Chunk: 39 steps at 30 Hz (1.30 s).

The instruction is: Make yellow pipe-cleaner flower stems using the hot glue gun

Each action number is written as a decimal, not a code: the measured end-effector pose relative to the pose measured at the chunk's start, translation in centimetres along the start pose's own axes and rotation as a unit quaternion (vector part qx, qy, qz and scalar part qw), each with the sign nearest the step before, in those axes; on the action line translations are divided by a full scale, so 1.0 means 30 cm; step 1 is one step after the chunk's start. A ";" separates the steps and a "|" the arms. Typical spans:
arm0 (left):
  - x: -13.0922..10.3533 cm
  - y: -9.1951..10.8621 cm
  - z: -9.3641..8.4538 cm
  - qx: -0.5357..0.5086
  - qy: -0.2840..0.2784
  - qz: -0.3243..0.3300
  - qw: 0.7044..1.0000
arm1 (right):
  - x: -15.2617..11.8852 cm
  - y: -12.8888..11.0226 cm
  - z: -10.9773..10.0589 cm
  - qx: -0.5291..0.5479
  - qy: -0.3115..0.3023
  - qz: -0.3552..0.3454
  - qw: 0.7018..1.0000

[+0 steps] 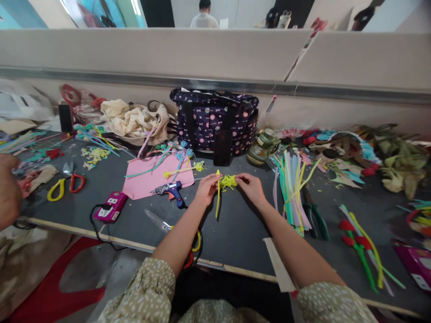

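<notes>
My left hand [208, 188] is closed in a pinch on a yellow pipe cleaner [218, 202], whose longer end hangs down over the dark table. Close to its right lies a small pile of short yellow pipe cleaner pieces [229, 181]. At the right edge of that pile, my right hand [251, 187] has its thumb and fingertips pressed together; whatever is between them is too small to make out. Below my left forearm, scissors [196, 242] with yellow and red handles are partly hidden. A blue glue gun [173, 193] rests left of my left hand.
Behind my hands stand a phone [222, 148], a dotted bag [215, 116] and a green jar [263, 146]. Pipe cleaners [292, 188] and pliers [314, 215] lie right; pink paper [141, 179] and a power strip [112, 207] left. Another person's hand [8, 190] is at far left.
</notes>
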<state>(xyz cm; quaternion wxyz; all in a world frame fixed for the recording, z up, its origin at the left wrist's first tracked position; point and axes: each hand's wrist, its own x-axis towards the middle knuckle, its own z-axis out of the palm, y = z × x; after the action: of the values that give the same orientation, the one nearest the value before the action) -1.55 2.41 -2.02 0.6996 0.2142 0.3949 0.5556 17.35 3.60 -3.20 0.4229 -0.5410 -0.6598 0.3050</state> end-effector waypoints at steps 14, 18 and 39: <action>-0.011 -0.002 0.017 0.073 0.090 0.158 0.981 | -0.023 -0.047 0.017 -0.052 -0.017 -0.034 0.998; -0.017 0.001 0.019 0.073 0.111 0.206 0.970 | -0.030 -0.045 0.022 -0.049 -0.022 -0.046 0.997; -0.033 0.023 0.016 0.028 0.083 0.266 0.960 | -0.143 -0.257 0.055 0.023 0.006 -0.089 0.996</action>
<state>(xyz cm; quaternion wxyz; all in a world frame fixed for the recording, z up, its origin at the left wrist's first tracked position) -1.67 1.74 -0.91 0.4847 0.2843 0.3962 0.7261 12.61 -2.22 1.70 0.4644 -0.4721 -0.6959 0.2776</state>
